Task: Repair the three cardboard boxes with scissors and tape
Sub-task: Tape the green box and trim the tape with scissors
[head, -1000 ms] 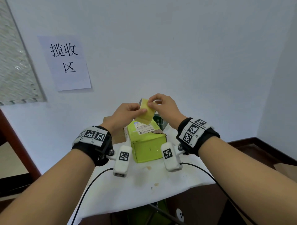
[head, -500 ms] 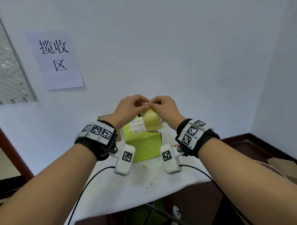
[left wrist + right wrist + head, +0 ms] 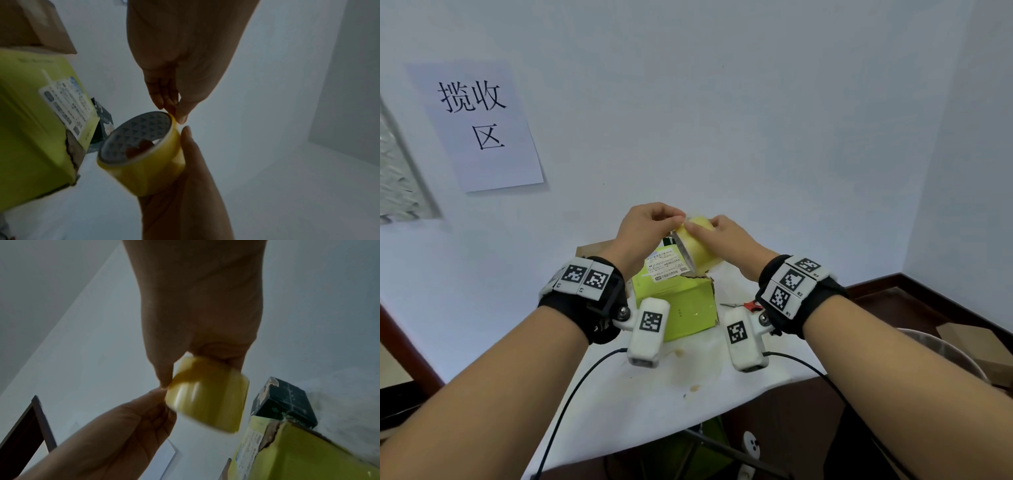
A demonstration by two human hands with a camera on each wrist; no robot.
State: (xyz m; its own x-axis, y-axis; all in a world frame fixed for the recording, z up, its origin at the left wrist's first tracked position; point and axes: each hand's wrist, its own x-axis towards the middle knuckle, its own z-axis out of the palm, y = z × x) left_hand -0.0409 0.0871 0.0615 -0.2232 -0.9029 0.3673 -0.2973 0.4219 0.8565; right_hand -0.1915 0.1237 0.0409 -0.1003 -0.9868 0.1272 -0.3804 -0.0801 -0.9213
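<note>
My right hand (image 3: 705, 229) grips a yellow tape roll (image 3: 698, 253) in the air above the green box (image 3: 678, 308). In the left wrist view its fingers show inside the core of the roll (image 3: 144, 172). My left hand (image 3: 681, 219) pinches the tape edge at the roll's upper rim; its fingertips (image 3: 174, 112) meet there. The roll (image 3: 207, 402) is blurred in the right wrist view. The green box carries a white label (image 3: 666, 269) and has a torn top corner (image 3: 74, 154). Red-handled scissors (image 3: 748, 305) lie on the table to the right of the box.
A brown cardboard box (image 3: 599, 248) stands behind my left wrist, and a dark box (image 3: 283, 404) behind the green one. The white-covered table (image 3: 654, 411) ends near my forearms. A bin (image 3: 941, 353) and loose cardboard (image 3: 979, 346) sit low on the right.
The roll has turned in my right hand so its open core faces left. My left fingers have come to its upper rim and pinch the tape edge.
</note>
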